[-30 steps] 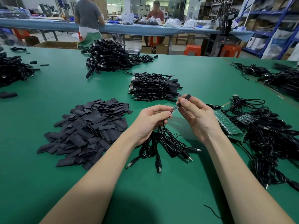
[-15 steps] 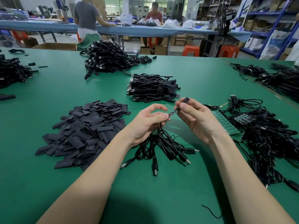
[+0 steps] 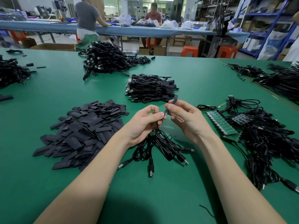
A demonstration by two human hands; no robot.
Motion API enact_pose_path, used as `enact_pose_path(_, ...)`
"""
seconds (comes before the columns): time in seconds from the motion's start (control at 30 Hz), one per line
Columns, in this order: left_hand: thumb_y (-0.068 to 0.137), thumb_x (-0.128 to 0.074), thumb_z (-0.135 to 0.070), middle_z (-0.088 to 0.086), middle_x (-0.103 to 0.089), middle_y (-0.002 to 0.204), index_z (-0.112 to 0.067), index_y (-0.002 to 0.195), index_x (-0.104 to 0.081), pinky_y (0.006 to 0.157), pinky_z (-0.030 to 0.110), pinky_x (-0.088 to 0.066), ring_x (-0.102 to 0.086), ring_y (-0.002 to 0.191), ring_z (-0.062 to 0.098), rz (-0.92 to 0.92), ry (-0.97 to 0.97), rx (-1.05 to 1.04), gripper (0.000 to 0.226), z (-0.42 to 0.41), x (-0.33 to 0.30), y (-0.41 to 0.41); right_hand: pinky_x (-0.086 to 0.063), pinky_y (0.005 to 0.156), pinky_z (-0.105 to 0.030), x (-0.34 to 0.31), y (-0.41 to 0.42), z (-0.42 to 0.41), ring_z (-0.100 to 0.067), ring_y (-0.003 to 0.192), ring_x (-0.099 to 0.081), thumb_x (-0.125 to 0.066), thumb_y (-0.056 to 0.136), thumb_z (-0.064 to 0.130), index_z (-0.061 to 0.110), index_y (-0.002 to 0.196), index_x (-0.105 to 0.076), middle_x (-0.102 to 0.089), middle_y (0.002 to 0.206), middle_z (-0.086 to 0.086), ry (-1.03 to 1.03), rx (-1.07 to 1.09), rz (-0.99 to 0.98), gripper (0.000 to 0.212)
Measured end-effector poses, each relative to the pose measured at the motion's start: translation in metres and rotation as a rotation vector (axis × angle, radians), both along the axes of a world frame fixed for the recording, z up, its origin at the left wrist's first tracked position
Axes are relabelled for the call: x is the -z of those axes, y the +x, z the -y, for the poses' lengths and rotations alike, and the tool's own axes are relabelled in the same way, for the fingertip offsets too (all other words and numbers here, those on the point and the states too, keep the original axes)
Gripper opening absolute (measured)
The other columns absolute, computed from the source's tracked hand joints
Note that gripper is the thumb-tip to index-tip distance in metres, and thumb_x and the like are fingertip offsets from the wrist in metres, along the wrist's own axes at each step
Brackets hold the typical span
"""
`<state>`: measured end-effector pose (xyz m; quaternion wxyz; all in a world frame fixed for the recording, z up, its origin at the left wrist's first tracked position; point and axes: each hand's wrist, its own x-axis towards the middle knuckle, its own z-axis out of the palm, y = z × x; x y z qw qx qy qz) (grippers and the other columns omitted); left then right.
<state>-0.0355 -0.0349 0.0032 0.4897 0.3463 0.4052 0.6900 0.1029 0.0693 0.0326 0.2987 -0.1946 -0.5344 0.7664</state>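
My left hand (image 3: 143, 122) pinches the end of a black cable near its small circuit board (image 3: 165, 113); several black USB cables (image 3: 159, 146) hang from that hand down onto the green table (image 3: 161, 196). My right hand (image 3: 186, 118) pinches a short black sleeve (image 3: 171, 105) that is slid over the far part of the board. The two hands are close together above the table's middle. A heap of flat black sleeves (image 3: 82, 133) lies to the left.
A stack of finished cables (image 3: 150, 88) lies just behind my hands, a bigger cable pile (image 3: 105, 59) farther back. A green circuit panel (image 3: 220, 122) and tangled cables (image 3: 265, 139) lie at the right. Two people work at a blue bench (image 3: 48, 26) beyond.
The black sleeve in my right hand has slid further down over the small board, toward my left hand's fingers. Less of the bare board shows now.
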Motion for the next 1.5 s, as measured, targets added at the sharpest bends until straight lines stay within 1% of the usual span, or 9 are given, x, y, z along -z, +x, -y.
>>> enact_pose_path(0.23,0.082,-0.067,-0.01,0.003,-0.067,0.081,-0.017,0.088,-0.051,0.066,0.017,-0.046,-0.052,0.064,0.009,-0.038,-0.04,0.019,0.018,0.0,-0.001,0.001,-0.055,0.071,-0.017,-0.007,0.012,-0.01,-0.011,0.079,-0.069,-0.081,0.069,0.014,0.012,0.1,-0.076,-0.076,0.087,-0.006,0.09,-0.07,0.064,0.032)
enact_pose_path(0.4,0.086,-0.064,-0.01,0.0,-0.065,0.08,-0.016,0.088,-0.051,0.069,0.018,-0.044,-0.053,0.066,0.008,-0.021,-0.029,0.053,0.015,0.001,-0.003,0.001,-0.056,0.078,-0.019,-0.006,0.009,-0.008,-0.012,0.084,-0.072,-0.08,0.067,0.012,0.013,0.087,-0.08,-0.077,0.089,-0.007,0.077,-0.065,-0.013,0.021)
enact_pose_path(0.57,0.083,-0.065,-0.01,0.0,-0.065,0.079,-0.015,0.086,-0.051,0.066,0.017,-0.046,-0.052,0.066,0.008,-0.036,-0.048,0.037,0.015,0.002,-0.004,0.002,-0.057,0.081,-0.022,-0.002,0.008,-0.006,-0.016,0.084,-0.073,-0.087,0.057,0.022,0.012,0.086,-0.081,-0.077,0.093,-0.012,0.105,-0.088,0.025,0.031)
enact_pose_path(0.7,0.085,-0.066,-0.012,0.004,-0.067,0.084,-0.013,0.092,-0.055,0.068,0.018,-0.049,-0.057,0.07,0.011,-0.044,-0.037,-0.031,0.013,-0.001,-0.005,0.007,-0.056,0.077,-0.019,0.001,0.007,-0.008,-0.015,0.079,-0.072,-0.083,0.064,0.015,0.011,0.084,-0.08,-0.076,0.089,-0.01,0.034,-0.035,-0.013,0.021)
enact_pose_path(0.83,0.089,-0.069,-0.001,0.008,-0.067,0.084,-0.009,0.097,-0.062,0.076,0.024,-0.056,-0.063,0.073,0.017,-0.179,-0.036,-0.136,0.013,-0.001,-0.002,0.008,-0.057,0.075,-0.018,0.003,0.01,-0.016,-0.013,0.081,-0.072,-0.081,0.068,0.011,0.004,0.091,-0.077,-0.076,0.089,-0.01,-0.052,0.038,-0.014,0.025)
enact_pose_path(0.9,0.089,-0.07,0.0,0.007,-0.069,0.08,-0.009,0.096,-0.067,0.075,0.025,-0.057,-0.063,0.071,0.018,-0.229,-0.031,-0.16,0.012,-0.001,-0.001,0.009,-0.057,0.076,-0.018,0.004,0.011,-0.017,-0.013,0.081,-0.072,-0.081,0.067,0.012,0.003,0.093,-0.076,-0.076,0.09,-0.01,-0.054,0.036,-0.007,0.027)
enact_pose_path(1.07,0.085,-0.075,-0.001,0.006,-0.073,0.082,-0.013,0.092,-0.077,0.073,0.024,-0.057,-0.068,0.072,0.016,-0.31,0.017,-0.24,0.013,-0.002,0.0,0.011,-0.057,0.075,-0.017,0.004,0.011,-0.018,-0.014,0.082,-0.072,-0.081,0.068,0.011,0.002,0.091,-0.076,-0.076,0.09,-0.01,-0.066,0.04,-0.005,0.026)
enact_pose_path(1.27,0.083,-0.079,-0.004,0.003,-0.076,0.079,-0.017,0.088,-0.08,0.072,0.02,-0.054,-0.069,0.069,0.012,-0.467,0.037,-0.316,0.014,-0.001,0.003,0.011,-0.057,0.075,-0.017,0.006,0.011,-0.016,-0.014,0.081,-0.071,-0.08,0.07,0.01,0.001,0.089,-0.076,-0.075,0.088,-0.011,-0.086,0.041,0.005,0.022)
enact_pose_path(1.5,0.082,-0.079,-0.002,0.004,-0.075,0.075,-0.009,0.088,-0.079,0.071,0.02,-0.054,-0.069,0.067,0.013,-0.456,0.051,-0.319,0.009,-0.001,0.006,0.011,-0.057,0.076,-0.018,0.008,0.011,-0.016,-0.016,0.083,-0.072,-0.081,0.069,0.011,0.003,0.088,-0.078,-0.076,0.089,-0.01,-0.079,-0.011,0.027,0.02)
